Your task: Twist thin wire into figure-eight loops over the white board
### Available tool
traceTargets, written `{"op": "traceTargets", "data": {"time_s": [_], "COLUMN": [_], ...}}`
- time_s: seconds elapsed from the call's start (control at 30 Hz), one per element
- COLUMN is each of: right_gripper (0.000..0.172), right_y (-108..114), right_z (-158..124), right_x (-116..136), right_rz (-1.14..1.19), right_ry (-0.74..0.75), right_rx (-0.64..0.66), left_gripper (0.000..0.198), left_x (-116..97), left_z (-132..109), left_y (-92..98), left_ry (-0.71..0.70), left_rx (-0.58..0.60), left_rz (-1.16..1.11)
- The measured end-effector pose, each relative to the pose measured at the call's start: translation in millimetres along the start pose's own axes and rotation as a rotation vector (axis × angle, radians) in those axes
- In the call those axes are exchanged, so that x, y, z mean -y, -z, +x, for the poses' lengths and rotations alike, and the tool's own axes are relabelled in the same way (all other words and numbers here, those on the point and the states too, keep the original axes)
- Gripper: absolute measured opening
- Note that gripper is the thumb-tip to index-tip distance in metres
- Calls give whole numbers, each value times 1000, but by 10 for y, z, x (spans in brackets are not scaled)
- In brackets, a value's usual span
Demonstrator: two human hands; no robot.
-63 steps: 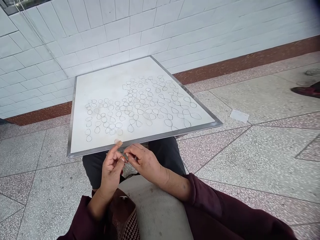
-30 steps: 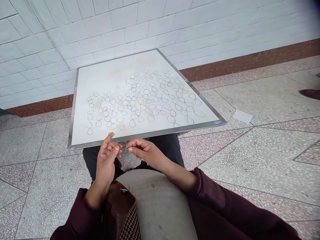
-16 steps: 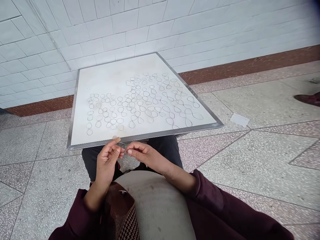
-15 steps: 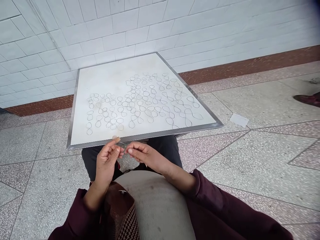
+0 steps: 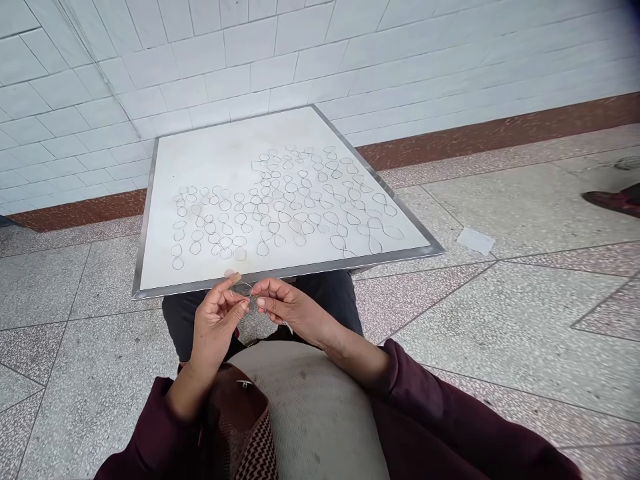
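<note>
Just in front of the board's near edge, my left hand (image 5: 215, 320) is closed, thumb and fingers pinching a thin wire loop (image 5: 244, 283). My right hand (image 5: 293, 308) meets the loop from the other side, its fingers bent and closed at the wire's right end. The loop looks round, and its lower part is partly hidden by my fingertips. Beyond both hands lies a white board (image 5: 210, 160) with a grey metal rim. Many thin wire pieces (image 5: 177, 257) twisted into figure-eights are spread over it.
A white tiled wall (image 5: 200, 60) with a brown base strip (image 5: 450, 137) stands behind the board. On the speckled floor at right lies a white paper piece (image 5: 476, 240). Someone's dark shoe (image 5: 610, 200) shows at the far right. A brown bag (image 5: 243, 400) rests at my lap.
Between my fingers the wire has opened into a rounder, more visible loop. My left thumb has shifted slightly right and up; the figure-eights on the board lie as before.
</note>
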State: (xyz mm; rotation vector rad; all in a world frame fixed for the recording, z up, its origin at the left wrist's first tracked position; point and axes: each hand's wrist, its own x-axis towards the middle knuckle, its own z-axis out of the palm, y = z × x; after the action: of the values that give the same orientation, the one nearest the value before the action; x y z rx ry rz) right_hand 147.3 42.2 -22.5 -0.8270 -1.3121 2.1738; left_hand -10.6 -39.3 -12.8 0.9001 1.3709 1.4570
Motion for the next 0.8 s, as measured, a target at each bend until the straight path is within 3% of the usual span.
{"op": "traceTargets", "data": {"time_s": [0.17, 0.3, 0.8], "right_gripper": [36, 34, 31], "right_y": [12, 23, -27], "right_z": [13, 18, 45], "right_x": [-52, -91, -95], "right_rz": [101, 163, 100], "right_ry": [-31, -56, 43], "right_rx": [65, 49, 56], "left_gripper": [52, 53, 42], "left_x": [-16, 1, 28], "left_z": [15, 30, 53], "left_y": [5, 5, 12], "left_ry": [55, 99, 122], "left_rx": [63, 42, 81], "left_rz": [-12, -44, -47]}}
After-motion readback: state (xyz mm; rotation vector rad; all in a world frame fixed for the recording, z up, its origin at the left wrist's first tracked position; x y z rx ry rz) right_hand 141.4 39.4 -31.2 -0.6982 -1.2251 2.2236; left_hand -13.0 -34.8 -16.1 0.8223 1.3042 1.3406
